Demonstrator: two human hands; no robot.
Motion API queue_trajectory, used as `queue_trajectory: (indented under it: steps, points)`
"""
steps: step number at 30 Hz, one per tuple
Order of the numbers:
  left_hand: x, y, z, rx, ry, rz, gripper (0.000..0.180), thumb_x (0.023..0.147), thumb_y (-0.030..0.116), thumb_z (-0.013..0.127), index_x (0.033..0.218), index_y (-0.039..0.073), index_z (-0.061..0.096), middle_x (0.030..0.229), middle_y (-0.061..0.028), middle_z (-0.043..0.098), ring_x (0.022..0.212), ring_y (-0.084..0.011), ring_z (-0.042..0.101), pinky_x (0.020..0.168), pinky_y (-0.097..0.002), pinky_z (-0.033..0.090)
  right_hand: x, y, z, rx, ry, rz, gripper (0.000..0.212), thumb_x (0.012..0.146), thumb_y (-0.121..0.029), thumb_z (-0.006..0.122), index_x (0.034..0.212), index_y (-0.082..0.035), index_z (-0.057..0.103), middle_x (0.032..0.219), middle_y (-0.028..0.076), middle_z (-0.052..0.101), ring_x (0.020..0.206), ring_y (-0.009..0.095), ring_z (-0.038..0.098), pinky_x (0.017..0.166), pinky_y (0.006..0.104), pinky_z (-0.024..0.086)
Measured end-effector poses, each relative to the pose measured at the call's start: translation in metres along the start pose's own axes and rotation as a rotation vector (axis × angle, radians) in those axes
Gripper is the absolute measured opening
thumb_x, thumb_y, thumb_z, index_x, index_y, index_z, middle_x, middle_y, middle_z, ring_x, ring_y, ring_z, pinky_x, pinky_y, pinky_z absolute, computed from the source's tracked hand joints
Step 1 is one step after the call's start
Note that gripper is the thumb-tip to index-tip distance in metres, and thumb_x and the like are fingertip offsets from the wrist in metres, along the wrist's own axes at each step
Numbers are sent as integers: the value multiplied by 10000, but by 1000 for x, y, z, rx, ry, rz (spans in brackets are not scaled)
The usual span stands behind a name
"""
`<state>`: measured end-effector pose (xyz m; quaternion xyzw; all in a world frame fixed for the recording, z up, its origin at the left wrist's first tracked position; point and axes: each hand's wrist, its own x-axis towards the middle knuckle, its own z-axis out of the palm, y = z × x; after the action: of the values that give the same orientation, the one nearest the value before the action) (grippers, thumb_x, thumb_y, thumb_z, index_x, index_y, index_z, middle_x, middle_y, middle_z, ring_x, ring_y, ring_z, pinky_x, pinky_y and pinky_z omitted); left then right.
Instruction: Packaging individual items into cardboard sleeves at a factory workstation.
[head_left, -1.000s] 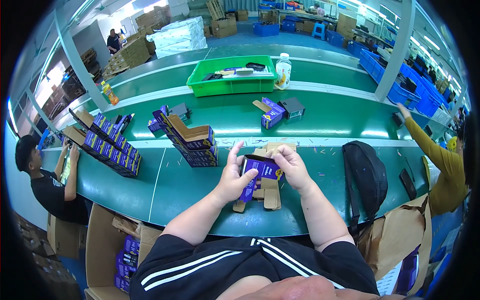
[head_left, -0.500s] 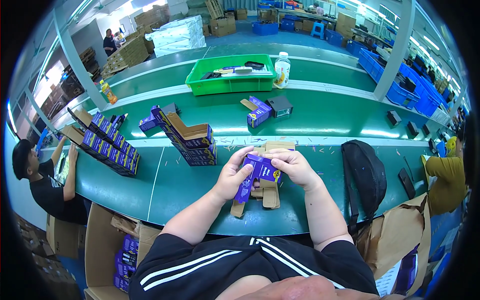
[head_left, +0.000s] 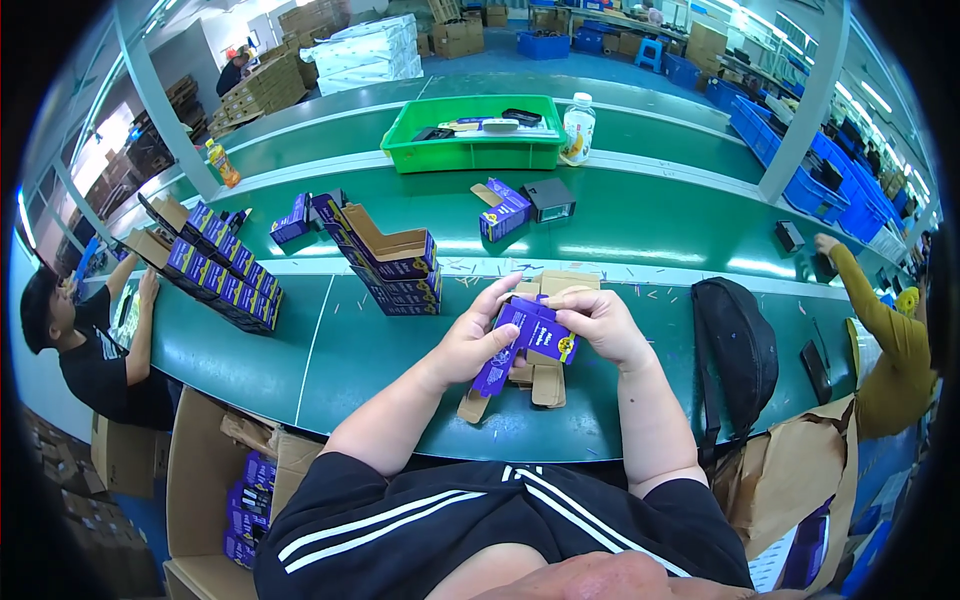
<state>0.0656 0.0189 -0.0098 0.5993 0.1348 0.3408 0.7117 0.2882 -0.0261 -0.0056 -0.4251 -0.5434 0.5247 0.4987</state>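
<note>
A small purple cardboard box [head_left: 540, 331], partly folded with brown inner flaps sticking out, is between my hands above the green table. My left hand [head_left: 472, 343] grips its left side, thumb across the printed face and fingers behind. At the upper right edge, my right hand [head_left: 604, 326] pinches the card near a flap. Other brown-sided box blanks [head_left: 548, 386] lie under it on the table. To the left of my hands stands a stack of purple boxes [head_left: 408, 297], the top one with its flaps raised.
More purple boxes [head_left: 228, 291] are stacked farther left, near a co-worker in black. On the conveyor lie a purple box [head_left: 505, 214] and a black device [head_left: 551, 200]. Behind stand a green bin [head_left: 470, 155] and a bottle [head_left: 578, 130]. A black bag [head_left: 736, 350] lies right; cartons [head_left: 200, 470] flank me.
My hands stay on the box, with the left fingers raised slightly and the right fingers shifted along its upper edge. The co-worker at the right now stretches an arm toward the conveyor.
</note>
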Motion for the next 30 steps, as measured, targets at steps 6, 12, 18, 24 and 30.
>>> queue_trajectory:
  steps: [6, 12, 18, 24, 30]
  points:
    - [-1, -9, -6, 0, 38, -59, 461, 944, 93, 492, 1369, 121, 316, 1279, -192, 461, 704, -195, 628, 550, -240, 544, 4, -2, 5, 48, -80, -62, 286, 825, 7, 622, 1109, 17, 652, 1077, 131, 644, 927, 146, 591, 832, 252, 482]
    - [2, -1, -6, -140, 173, -29, 283, 957, 108, 494, 1222, 108, 397, 1114, -137, 538, 661, -175, 629, 571, -239, 546, -2, 3, 15, -158, 58, -191, 455, 766, -17, 700, 1200, 3, 565, 1074, 129, 625, 946, 182, 590, 835, 275, 491]
    - [1, 3, -2, -171, 200, 46, 256, 960, 117, 487, 1201, 105, 402, 1158, -137, 523, 695, -176, 630, 593, -244, 547, -2, 1, 14, -369, 58, -191, 581, 707, -10, 753, 1219, -31, 478, 1131, 133, 590, 975, 210, 585, 852, 303, 494]
    - [2, -7, -7, 38, 189, 250, 263, 960, 116, 481, 1207, 100, 393, 1266, -144, 456, 746, -187, 629, 628, -255, 550, 3, 10, 21, -26, 157, -389, 561, 691, 16, 754, 1171, -54, 472, 1187, 138, 570, 975, 220, 589, 852, 317, 498]
    - [1, -10, -9, 167, 151, 330, 257, 965, 144, 488, 1194, 108, 378, 1322, -158, 412, 772, -215, 626, 631, -267, 560, 6, 13, 17, -185, 98, -479, 557, 657, 43, 748, 1114, -77, 453, 1190, 137, 580, 982, 232, 591, 859, 323, 492]
